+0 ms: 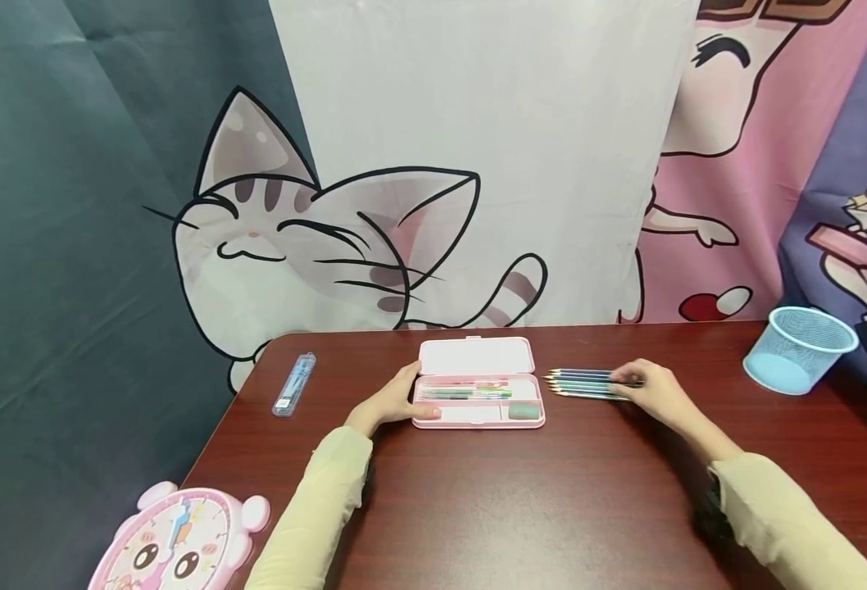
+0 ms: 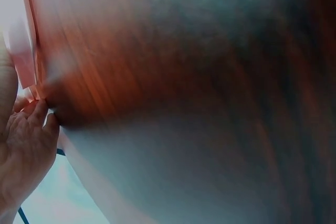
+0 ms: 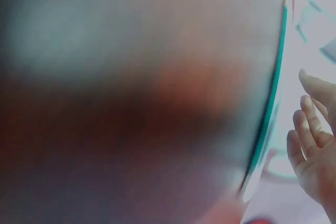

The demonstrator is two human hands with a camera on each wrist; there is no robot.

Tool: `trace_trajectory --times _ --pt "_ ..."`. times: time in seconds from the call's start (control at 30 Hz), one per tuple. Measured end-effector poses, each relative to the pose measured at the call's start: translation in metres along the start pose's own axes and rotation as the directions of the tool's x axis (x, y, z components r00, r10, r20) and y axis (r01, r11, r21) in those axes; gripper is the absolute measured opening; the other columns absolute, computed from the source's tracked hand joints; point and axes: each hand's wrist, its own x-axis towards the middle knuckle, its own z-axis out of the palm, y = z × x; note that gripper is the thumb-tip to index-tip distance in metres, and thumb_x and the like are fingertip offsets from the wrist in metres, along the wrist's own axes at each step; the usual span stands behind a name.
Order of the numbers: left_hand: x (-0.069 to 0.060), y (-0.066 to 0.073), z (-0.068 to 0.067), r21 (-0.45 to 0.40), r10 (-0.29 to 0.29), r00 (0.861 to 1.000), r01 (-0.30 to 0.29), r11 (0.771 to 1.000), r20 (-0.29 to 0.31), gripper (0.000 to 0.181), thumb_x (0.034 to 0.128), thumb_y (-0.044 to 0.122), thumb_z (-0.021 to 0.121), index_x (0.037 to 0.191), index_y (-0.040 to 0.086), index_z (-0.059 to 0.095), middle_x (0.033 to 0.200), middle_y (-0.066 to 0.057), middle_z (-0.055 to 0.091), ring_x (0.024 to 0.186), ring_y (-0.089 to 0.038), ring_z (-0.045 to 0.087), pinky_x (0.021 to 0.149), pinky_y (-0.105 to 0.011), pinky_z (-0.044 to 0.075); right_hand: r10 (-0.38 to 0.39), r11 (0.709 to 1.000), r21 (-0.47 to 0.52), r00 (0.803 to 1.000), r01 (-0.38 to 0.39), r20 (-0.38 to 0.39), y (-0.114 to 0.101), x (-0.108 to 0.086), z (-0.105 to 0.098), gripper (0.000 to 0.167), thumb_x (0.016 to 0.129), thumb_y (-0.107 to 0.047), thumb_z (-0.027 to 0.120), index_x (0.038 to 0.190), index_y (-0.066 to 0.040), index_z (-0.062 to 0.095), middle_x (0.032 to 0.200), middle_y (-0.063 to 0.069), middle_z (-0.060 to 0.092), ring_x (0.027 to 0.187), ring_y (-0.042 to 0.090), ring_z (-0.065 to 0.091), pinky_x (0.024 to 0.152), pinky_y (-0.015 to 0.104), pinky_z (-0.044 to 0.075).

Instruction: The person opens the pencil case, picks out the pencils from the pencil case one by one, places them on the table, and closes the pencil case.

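Observation:
A pink pencil case (image 1: 478, 424) lies with its lid raised at the back, holding several pens and a grey-green eraser (image 1: 524, 410). My left hand (image 1: 392, 400) holds the case's left end, thumb over the near compartment and fingers at the side. In the left wrist view, the fingers (image 2: 39, 116) touch the case's edge. To the right of the case, several pencils (image 1: 579, 383) lie side by side, tips pointing left. My right hand (image 1: 651, 389) is over their right ends, thumb and forefinger touching them. Its fingers look loosely bent and apart in the right wrist view.
At the right back stands a light blue mesh pen holder (image 1: 798, 352). A slim clear-blue packet (image 1: 295, 385) lies at the left. A pink clock (image 1: 183, 541) is at the near left. Behind the brown table (image 1: 522, 508) hangs a cartoon-printed curtain (image 1: 551, 123).

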Motion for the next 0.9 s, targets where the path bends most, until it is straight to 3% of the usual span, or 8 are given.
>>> trace_trajectory --times 0.27,0.43,0.47,0.57,0.67,0.7,0.77,0.9 --pt "0.003 -0.003 -0.004 -0.069 -0.051 0.999 0.049 0.996 -0.019 0.076 0.0851 0.035 0.062 0.143 0.003 0.025 0.146 -0.018 0.031 0.135 -0.030 0.029 0.109 -0.045 0.026 0.136 0.968 0.185 0.973 -0.170 0.185 -0.046 0.046 0.047 0.029 0.082 -0.017 0.067 0.103 0.003 0.066 0.096 0.019 0.068 0.088 0.026 0.064 0.079 0.038 0.051" --pt "0.013 0.001 -0.003 -0.247 -0.090 0.991 0.062 0.967 -0.103 0.055 0.0911 0.017 0.054 0.137 -0.006 0.033 0.137 -0.023 0.042 0.126 -0.032 0.043 0.105 -0.043 0.035 0.302 0.906 0.210 0.908 -0.368 0.292 -0.060 0.066 0.066 0.043 0.085 -0.016 0.063 0.117 0.011 0.055 0.109 0.026 0.063 0.099 0.032 0.061 0.085 0.041 0.050" --pt "0.017 -0.002 -0.001 -0.281 -0.101 0.987 0.063 0.958 -0.122 0.055 0.0906 0.017 0.055 0.136 -0.007 0.035 0.136 -0.023 0.044 0.121 -0.025 0.051 0.102 -0.035 0.039 0.333 0.891 0.208 0.893 -0.403 0.302 -0.062 0.069 0.069 0.044 0.084 -0.015 0.063 0.118 0.011 0.054 0.108 0.026 0.063 0.097 0.030 0.062 0.084 0.039 0.051" --pt "0.068 -0.066 0.023 -0.358 -0.154 0.972 0.082 0.930 -0.178 0.056 0.0871 0.016 0.060 0.135 -0.003 0.039 0.130 -0.018 0.052 0.111 -0.017 0.058 0.095 -0.029 0.045 0.402 0.860 0.197 0.863 -0.470 0.306 -0.069 0.075 0.075 0.045 0.080 -0.010 0.066 0.117 0.013 0.054 0.104 0.026 0.064 0.087 0.023 0.063 0.077 0.032 0.053" --pt "0.114 -0.128 0.045 -0.396 -0.159 0.962 0.061 0.916 -0.220 0.057 0.0824 0.014 0.065 0.133 -0.002 0.043 0.121 -0.015 0.059 0.100 -0.009 0.061 0.084 -0.022 0.050 0.430 0.850 0.193 0.857 -0.491 0.283 -0.074 0.078 0.078 0.043 0.078 -0.006 0.068 0.114 0.013 0.056 0.100 0.025 0.065 0.080 0.017 0.062 0.072 0.028 0.053" --pt "0.127 -0.145 0.051 -0.406 -0.169 0.961 0.068 0.912 -0.219 0.056 0.0827 0.012 0.065 0.133 0.000 0.043 0.120 -0.014 0.060 0.105 -0.016 0.061 0.086 -0.028 0.050 0.435 0.847 0.196 0.856 -0.494 0.279 -0.075 0.079 0.079 0.042 0.078 -0.005 0.068 0.114 0.013 0.056 0.099 0.025 0.065 0.080 0.017 0.062 0.072 0.028 0.053" --pt "0.128 -0.145 0.051 -0.411 -0.173 0.956 0.062 0.909 -0.238 0.055 0.0811 0.008 0.065 0.131 -0.003 0.045 0.117 -0.016 0.061 0.101 -0.016 0.062 0.081 -0.027 0.052 0.430 0.843 0.219 0.860 -0.491 0.275 -0.075 0.079 0.079 0.042 0.078 -0.005 0.067 0.115 0.013 0.056 0.101 0.025 0.065 0.082 0.017 0.061 0.072 0.027 0.053" --pt "0.143 -0.163 0.055 -0.440 -0.202 0.948 0.077 0.895 -0.246 0.052 0.0765 0.005 0.068 0.126 0.002 0.052 0.112 -0.011 0.062 0.096 -0.013 0.063 0.077 -0.025 0.052 0.415 0.772 0.368 0.850 -0.518 0.324 -0.075 0.079 0.077 0.048 0.086 -0.013 0.061 0.123 0.014 0.048 0.115 0.030 0.057 0.089 0.017 0.063 0.078 0.027 0.053"
